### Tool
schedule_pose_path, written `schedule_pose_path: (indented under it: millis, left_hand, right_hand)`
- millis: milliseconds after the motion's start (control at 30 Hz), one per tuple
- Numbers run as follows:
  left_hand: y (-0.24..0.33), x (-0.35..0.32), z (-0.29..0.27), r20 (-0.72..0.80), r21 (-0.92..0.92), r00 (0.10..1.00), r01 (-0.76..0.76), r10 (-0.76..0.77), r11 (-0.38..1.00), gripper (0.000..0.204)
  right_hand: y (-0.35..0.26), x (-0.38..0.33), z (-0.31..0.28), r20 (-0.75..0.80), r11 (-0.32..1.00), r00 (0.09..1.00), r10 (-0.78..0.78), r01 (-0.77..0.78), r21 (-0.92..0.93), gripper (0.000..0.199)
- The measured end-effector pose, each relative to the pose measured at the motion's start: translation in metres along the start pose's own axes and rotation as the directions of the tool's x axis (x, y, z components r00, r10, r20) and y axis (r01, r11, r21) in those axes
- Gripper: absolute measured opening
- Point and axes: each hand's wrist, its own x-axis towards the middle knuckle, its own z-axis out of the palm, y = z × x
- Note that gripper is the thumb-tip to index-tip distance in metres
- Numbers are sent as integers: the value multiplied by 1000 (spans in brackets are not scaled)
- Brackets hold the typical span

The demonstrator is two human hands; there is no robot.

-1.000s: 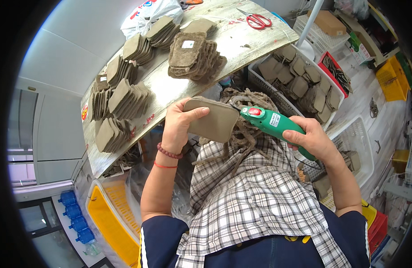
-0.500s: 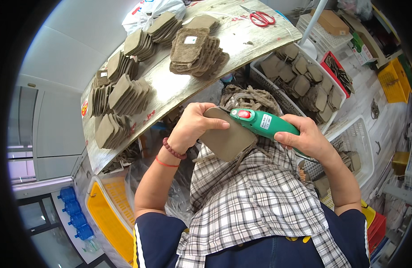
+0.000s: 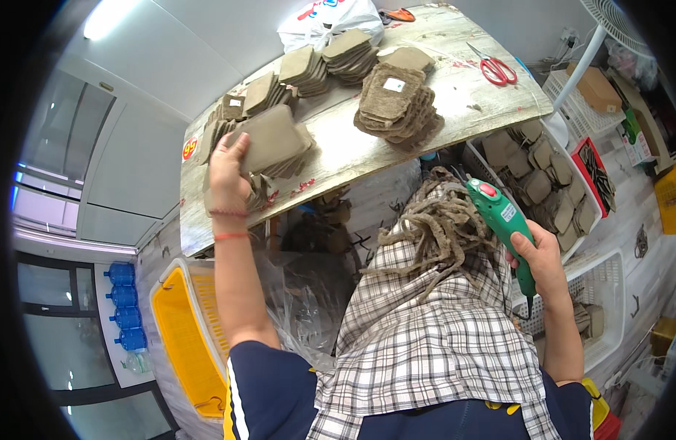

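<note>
Head view shows a taupe pad (image 3: 268,139) at the left of the frame, above the near part of a pale table (image 3: 492,110), overlapping the pad stacks (image 3: 303,70) ranged there. Contact between pad and stacks cannot be determined. The pad is slightly blurred; its broad face is toward the camera, and its long axis appears to run left to right, tilted slightly up toward the right.

Left hand (image 3: 230,176): partly closed, pinching the pad at its left edge. The thumb lies on the visible face; the fingers are mostly hidden, so their exact spread cannot be told.

Right hand (image 3: 537,257): closed around the body of a green power tool (image 3: 505,220), right of centre, with the thumb laid across the casing. The tool's long axis runs steeply from upper left to lower right, head end toward the upper left, cord end toward the bottom. A red switch (image 3: 487,191) faces the camera near the head. Tool and pad are well apart.

Loose brown strips (image 3: 444,227) lie heaped on the checked apron (image 3: 419,352), just left of the tool. A fuzzy stack with a white label (image 3: 394,86) stands on the table at upper centre; red-handled scissors (image 3: 497,72) lie at upper right, near the table's right end.
</note>
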Motion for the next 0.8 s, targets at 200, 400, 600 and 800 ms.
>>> schedule_pose_path:
  millis: [200, 400, 600, 800]
  left_hand:
    - [-36, 98, -93, -133, 535, 989, 17, 65, 845, 41]
    - [-40, 19, 79, 270, 936, 676, -351, 686, -22, 40]
    - [-107, -9, 205, 503, 812, 658, -582, 560, -45, 57]
    - [-119, 13, 199, 456, 820, 822, -536, 341, 197, 50]
  right_hand:
    - [9, -5, -6, 17, 1000, 1000, -19, 19, -12, 31]
    - [15, -17, -14, -124, 1000, 992, 27, -25, 18, 31]
    - [11, -16, -8, -118, 1000, 993, -6, 3, -25, 44]
    - [17, -19, -10, -129, 1000, 992, -17, 18, 7, 42]
